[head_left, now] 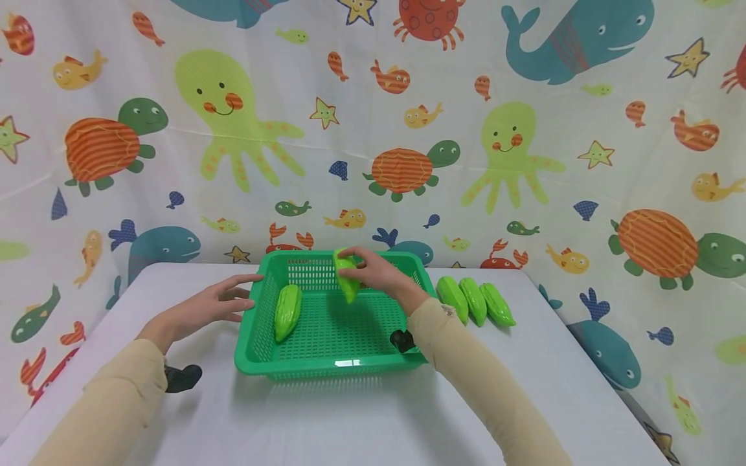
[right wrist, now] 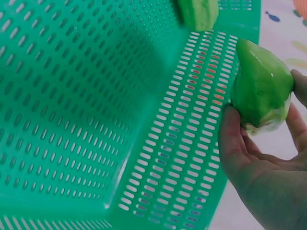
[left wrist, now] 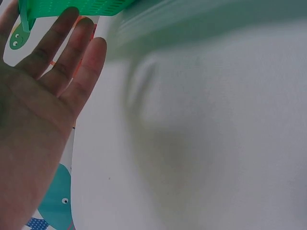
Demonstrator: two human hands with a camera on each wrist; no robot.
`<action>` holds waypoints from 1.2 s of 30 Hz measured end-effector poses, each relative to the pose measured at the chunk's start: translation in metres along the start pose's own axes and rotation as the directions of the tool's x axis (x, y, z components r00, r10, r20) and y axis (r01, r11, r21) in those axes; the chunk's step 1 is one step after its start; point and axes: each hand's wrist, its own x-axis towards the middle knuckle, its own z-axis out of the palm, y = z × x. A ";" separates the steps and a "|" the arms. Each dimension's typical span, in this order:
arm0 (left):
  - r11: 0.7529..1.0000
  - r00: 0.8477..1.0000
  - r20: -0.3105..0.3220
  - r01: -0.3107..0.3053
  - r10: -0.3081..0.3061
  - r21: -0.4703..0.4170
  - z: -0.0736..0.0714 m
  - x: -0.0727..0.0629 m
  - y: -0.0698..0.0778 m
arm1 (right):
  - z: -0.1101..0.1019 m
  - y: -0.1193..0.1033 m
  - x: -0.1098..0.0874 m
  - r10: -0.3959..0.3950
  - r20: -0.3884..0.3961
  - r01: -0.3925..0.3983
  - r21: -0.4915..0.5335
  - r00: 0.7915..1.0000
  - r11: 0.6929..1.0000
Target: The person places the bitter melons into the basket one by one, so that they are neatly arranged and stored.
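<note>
My right hand (head_left: pixel 381 272) holds a shiny green bitter melon (head_left: pixel 348 275) between thumb and fingers, above the inside of a green plastic basket (head_left: pixel 344 366). The right wrist view shows this bitter melon (right wrist: pixel 263 86) in the fingers, beside the basket's slotted wall (right wrist: pixel 177 139). Another bitter melon (head_left: pixel 288 312) lies in the basket along its left side. Spread fingers of my left hand (head_left: pixel 201 309) reach to the basket's left rim and hold nothing. In the left wrist view the left hand (left wrist: pixel 43 91) is near the basket's edge (left wrist: pixel 76 8); contact is hard to tell.
Three more bitter melons (head_left: pixel 474 301) lie side by side on the white table (head_left: pixel 553 362), just right of the basket. A curtain (head_left: pixel 361 142) printed with sea animals hangs behind the table.
</note>
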 end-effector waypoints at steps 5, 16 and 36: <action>1.000 1.000 0.001 0.005 -0.005 -0.001 0.000 0.001 -0.001 | 0.006 -0.002 0.005 0.013 0.008 -0.013 -0.006 1.000 1.000; 1.000 1.000 0.003 0.008 -0.008 -0.003 -0.002 0.002 -0.002 | 0.023 -0.007 0.012 0.007 0.128 -0.001 -0.044 0.992 0.999; 1.000 1.000 0.005 0.011 -0.011 -0.005 -0.004 0.003 -0.003 | 0.050 -0.003 0.028 0.069 0.109 -0.052 -0.147 0.992 0.988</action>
